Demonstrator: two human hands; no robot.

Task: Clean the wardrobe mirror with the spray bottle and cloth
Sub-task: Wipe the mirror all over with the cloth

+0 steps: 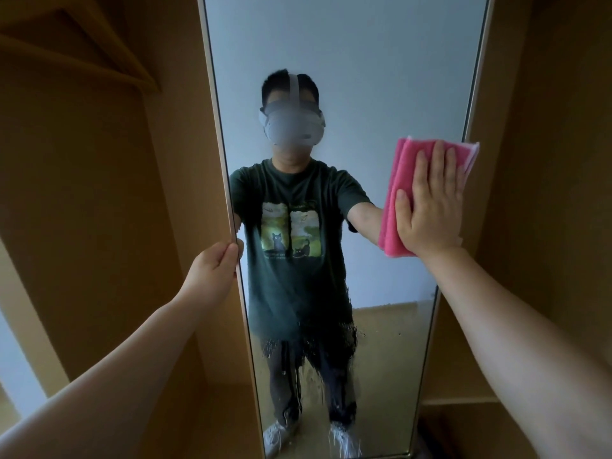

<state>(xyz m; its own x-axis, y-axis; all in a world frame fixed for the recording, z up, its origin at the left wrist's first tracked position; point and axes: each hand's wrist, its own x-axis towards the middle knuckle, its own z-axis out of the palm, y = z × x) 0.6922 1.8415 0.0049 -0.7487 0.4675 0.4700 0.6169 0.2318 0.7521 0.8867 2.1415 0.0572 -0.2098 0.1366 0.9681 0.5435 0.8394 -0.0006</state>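
The tall wardrobe mirror (364, 77) fills the middle of the head view and reflects a person in a dark T-shirt. My right hand (430, 210) lies flat, fingers straight, pressing a folded pink cloth (402, 180) against the glass near the mirror's right edge. My left hand (217, 268) grips the mirror's pale left frame (218, 127) at mid height, fingers curled round its edge. Wet spray drops and runs cover the lower part of the glass (318, 356). No spray bottle is in view.
Wooden wardrobe panels (99, 193) stand on the left with a shelf (82, 51) at upper left. Another wooden panel (543, 160) and a low shelf (460, 400) lie on the right. The mirror's bottom edge is near the frame's lower border.
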